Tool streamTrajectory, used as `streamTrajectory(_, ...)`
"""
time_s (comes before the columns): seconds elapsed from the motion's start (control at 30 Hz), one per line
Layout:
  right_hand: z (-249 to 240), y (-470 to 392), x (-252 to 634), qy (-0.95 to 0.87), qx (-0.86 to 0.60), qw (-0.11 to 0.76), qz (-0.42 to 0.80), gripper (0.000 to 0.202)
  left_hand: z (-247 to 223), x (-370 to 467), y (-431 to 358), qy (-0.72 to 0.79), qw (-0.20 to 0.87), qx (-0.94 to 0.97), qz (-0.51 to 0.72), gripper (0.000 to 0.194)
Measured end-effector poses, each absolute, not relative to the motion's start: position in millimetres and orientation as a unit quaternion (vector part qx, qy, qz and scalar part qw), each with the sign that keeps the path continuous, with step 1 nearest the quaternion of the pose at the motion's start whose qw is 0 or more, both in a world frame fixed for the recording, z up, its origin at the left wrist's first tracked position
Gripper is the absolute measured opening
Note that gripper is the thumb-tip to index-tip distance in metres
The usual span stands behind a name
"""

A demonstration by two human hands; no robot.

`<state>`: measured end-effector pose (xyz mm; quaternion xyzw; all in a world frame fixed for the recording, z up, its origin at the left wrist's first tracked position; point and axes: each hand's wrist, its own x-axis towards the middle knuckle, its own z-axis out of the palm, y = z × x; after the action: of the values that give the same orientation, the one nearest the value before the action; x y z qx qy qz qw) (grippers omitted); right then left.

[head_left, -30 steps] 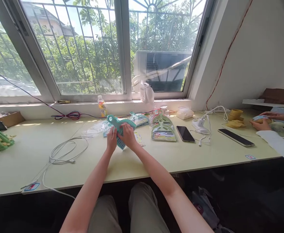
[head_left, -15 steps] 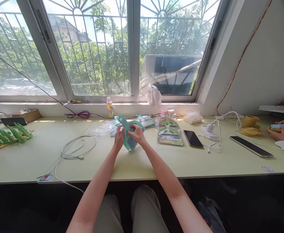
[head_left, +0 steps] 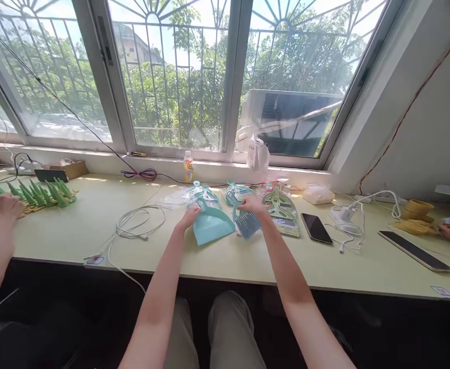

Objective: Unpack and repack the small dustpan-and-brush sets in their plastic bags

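Note:
My left hand grips a teal dustpan by its upper left side, its open tray facing me just above the table. In my right hand is a small teal brush, bristles pointing down, a short way right of the dustpan. Behind my hands lie teal dustpan sets in clear wrapping. Packaged green dustpan sets rest just right of my right hand.
A black phone, a white charger with cables and a second dark phone lie to the right. A coiled white cable is at left. Other people's hands show at both edges, near green spiky pieces and yellow rolls.
The brush and dustpan, earlier held together, are now apart, the brush to the right in my right hand. The view has shifted left, and a person's arm has appeared at the left edge.

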<state>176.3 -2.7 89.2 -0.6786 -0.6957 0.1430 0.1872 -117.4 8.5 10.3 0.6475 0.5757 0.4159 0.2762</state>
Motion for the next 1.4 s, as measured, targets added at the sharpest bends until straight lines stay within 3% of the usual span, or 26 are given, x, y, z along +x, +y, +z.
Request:
streamTrajectory(0.07, 77, -2, 166, -0.681, -0.723, 0.094, 0.069, 0.019, 11, -118, 3, 0.606, 0.247, 0.664, 0.361, 0.036)
streamTrajectory(0.13, 64, -3, 155, -0.666, -0.743, 0.059, 0.022, 0.027, 12, -121, -2, 0.638, 0.199, 0.671, 0.322, 0.038)
streamTrajectory(0.27, 48, -8, 144, -0.667, -0.744, 0.036, -0.006, 0.036, 11, -126, -6, 0.672, 0.113, 0.686, 0.256, 0.045)
streamTrajectory(0.43, 48, -5, 145, -0.668, -0.743, 0.026, -0.004, 0.039, 6, -127, -1, 0.67, 0.12, 0.684, 0.262, 0.031)
streamTrajectory(0.53, 61, -6, 149, -0.669, -0.742, 0.052, -0.014, 0.034, 6, -125, 1, 0.665, 0.127, 0.686, 0.265, 0.035)
streamTrajectory(0.63, 81, -14, 150, -0.678, -0.728, 0.093, -0.047, 0.032, 8, -118, -1, 0.641, 0.178, 0.7, 0.26, 0.044)
streamTrajectory(0.7, 94, -23, 145, -0.698, -0.707, 0.099, -0.046, 0.032, 9, -111, -4, 0.593, 0.266, 0.717, 0.251, 0.046)
streamTrajectory(0.83, 97, -45, 120, -0.767, -0.64, 0.037, 0.026, 0.027, 10, -103, -5, 0.5, 0.416, 0.728, 0.218, 0.046)
streamTrajectory(0.9, 88, -54, 106, -0.785, -0.618, 0.012, 0.032, 0.028, 10, -105, -5, 0.532, 0.355, 0.733, 0.233, 0.037)
streamTrajectory(1.0, 77, -63, 95, -0.789, -0.614, 0.002, 0.006, 0.028, 7, -110, -5, 0.577, 0.18, 0.75, 0.269, 0.013)
streamTrajectory(1.3, 79, -85, 114, -0.784, -0.619, -0.051, -0.018, 0.028, 2, -94, -10, 0.492, 0.046, 0.827, 0.269, 0.062)
streamTrajectory(1.4, 72, -88, 117, -0.789, -0.613, -0.04, -0.012, 0.025, 6, -80, -20, 0.46, -0.01, 0.849, 0.26, 0.067)
